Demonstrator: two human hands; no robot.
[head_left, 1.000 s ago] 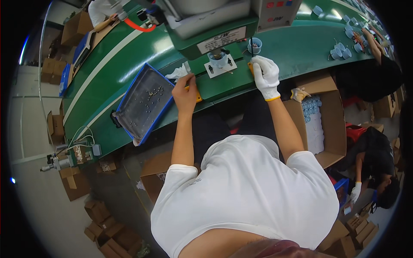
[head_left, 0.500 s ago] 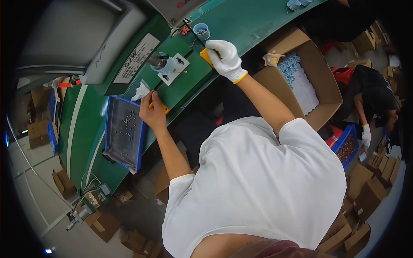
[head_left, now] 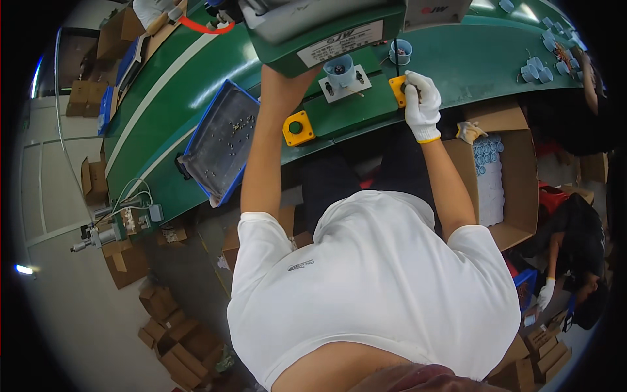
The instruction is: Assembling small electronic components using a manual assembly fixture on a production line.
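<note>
My bare left hand (head_left: 282,86) reaches up beside the green machine head (head_left: 339,49), which hides its fingers. Below it, a yellow push-button box (head_left: 299,129) with a dark round button sits uncovered at the bench edge. My right hand (head_left: 423,104), in a white glove, has its fingers curled against a second yellow push-button box (head_left: 395,90), covering part of it. Between the two boxes, a light-blue cup (head_left: 339,73) with dark parts inside stands on a white fixture plate (head_left: 359,86) under the machine. Another blue cup (head_left: 400,51) stands behind the right box.
A blue-rimmed tray (head_left: 219,140) with small scattered parts lies left on the green bench (head_left: 170,189). An open carton (head_left: 516,189) at right holds blue cups, with a glove on its edge. More cups (head_left: 535,68) stand far right. Other people work at right and upper left.
My left hand has left the left push-button box and moved up beside the machine head. My gloved right hand stays at the right box. The view has shifted.
</note>
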